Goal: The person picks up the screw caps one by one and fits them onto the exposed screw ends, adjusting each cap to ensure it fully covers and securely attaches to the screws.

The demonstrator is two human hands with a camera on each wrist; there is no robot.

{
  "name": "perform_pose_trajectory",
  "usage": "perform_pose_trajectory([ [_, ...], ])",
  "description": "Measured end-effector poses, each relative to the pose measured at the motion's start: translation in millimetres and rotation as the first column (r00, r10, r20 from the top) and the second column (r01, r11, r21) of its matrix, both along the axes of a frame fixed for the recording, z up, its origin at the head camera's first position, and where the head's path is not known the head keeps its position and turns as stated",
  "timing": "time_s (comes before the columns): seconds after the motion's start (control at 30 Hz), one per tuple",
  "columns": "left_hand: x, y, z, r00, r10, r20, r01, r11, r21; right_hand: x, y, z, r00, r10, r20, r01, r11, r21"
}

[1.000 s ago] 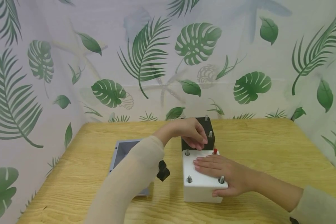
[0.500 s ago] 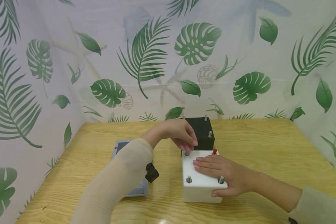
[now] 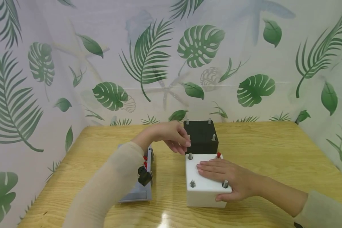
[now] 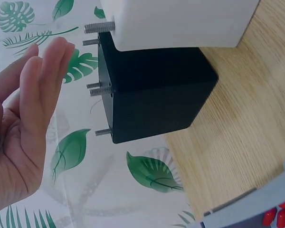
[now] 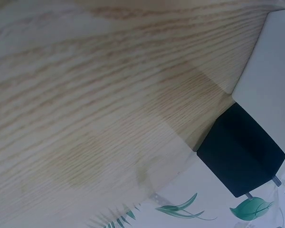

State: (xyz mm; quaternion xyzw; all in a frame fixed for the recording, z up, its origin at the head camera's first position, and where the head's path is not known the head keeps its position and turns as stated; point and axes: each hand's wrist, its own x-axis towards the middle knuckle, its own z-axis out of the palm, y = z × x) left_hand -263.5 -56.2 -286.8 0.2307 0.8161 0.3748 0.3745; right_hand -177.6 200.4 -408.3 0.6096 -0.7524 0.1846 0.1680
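A white box (image 3: 195,196) stands upright on the table, with metal bolts sticking up at its top corners. Its back right bolt wears a red cap (image 3: 218,155); the other bolts are bare. My right hand (image 3: 231,177) rests on the box, fingers laid straight across the top and thumb against the front side. Just left of the back left bolt (image 3: 190,156) hovers my left hand (image 3: 172,136), its fingers loosely bent. In the left wrist view nothing shows between the fingers of the left hand (image 4: 26,114). The right hand is almost out of the right wrist view.
Directly behind the white box is a black box (image 3: 200,133) with bare bolts on top. A grey bin (image 3: 135,196) sits to the left, partly covered by the left sleeve, with several red caps (image 4: 281,217) inside. A leaf-print cloth (image 3: 159,63) hangs behind the wooden table (image 3: 259,142).
My left hand has moved left, from above the middle of the white box's back edge past its back left bolt. Red pieces in the bin now show. The right hand keeps its place.
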Motion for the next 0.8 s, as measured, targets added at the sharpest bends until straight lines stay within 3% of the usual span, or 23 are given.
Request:
perform_pose_trajectory([
  [0.4, -2.1, -22.1, -2.9, 0.999, 0.046, -0.008, -0.046, 0.999, -0.012, 1.3, -1, 0.7, 1.0, -0.016, 0.002, 0.016, 1.0, 0.001],
  [0.8, -3.5, -40.7, -10.4, 0.992, 0.122, 0.038, -0.121, 0.993, -0.013, 0.6, 0, 0.5, 1.0, -0.002, -0.006, 0.002, 1.0, -0.001],
])
